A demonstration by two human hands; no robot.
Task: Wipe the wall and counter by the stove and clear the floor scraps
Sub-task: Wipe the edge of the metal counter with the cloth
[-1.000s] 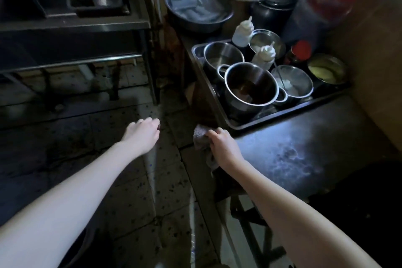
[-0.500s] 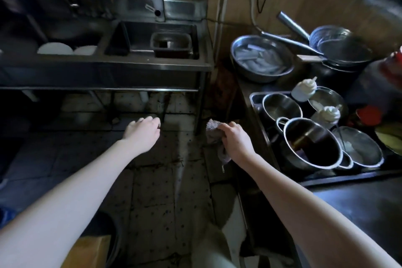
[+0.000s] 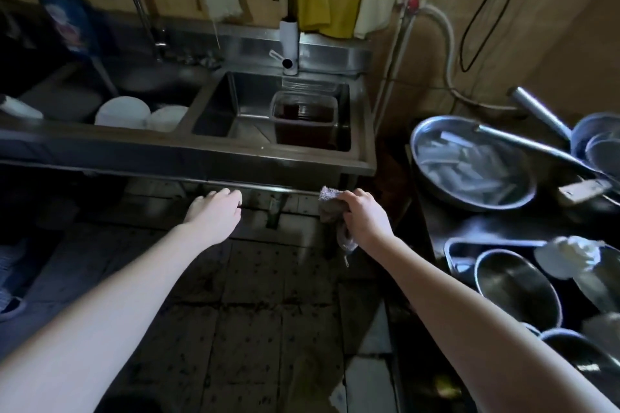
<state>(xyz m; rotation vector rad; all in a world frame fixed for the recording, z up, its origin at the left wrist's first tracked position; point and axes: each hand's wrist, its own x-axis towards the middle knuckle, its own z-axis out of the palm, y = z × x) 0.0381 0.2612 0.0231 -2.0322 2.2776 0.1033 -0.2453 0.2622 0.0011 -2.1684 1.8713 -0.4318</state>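
Observation:
My right hand (image 3: pixel 364 216) grips a grey, crumpled wiping cloth (image 3: pixel 330 208) that hangs down from the fist, held in the air in front of the steel sink's (image 3: pixel 214 157) right end. My left hand (image 3: pixel 214 213) is stretched forward beside it, holding nothing, fingers curled loosely downward. Below both hands lies a dark, stained tiled floor (image 3: pixel 255 329) with pale scraps (image 3: pixel 339 396) near the counter's foot. The dark counter (image 3: pixel 436 211) runs along the right edge. The tan wall (image 3: pixel 553 27) rises behind it.
The sink's right basin holds a brown tub (image 3: pixel 303 117); white plates (image 3: pixel 122 111) sit in the left basin. Cloths (image 3: pixel 328 7) hang above. On the counter stand a large steel bowl (image 3: pixel 469 164), pans and a tray of pots (image 3: pixel 516 285).
The view has swung left and up, from the counter and pot tray to the sink. Both hands kept their pose; the right hand carried the cloth off the counter edge.

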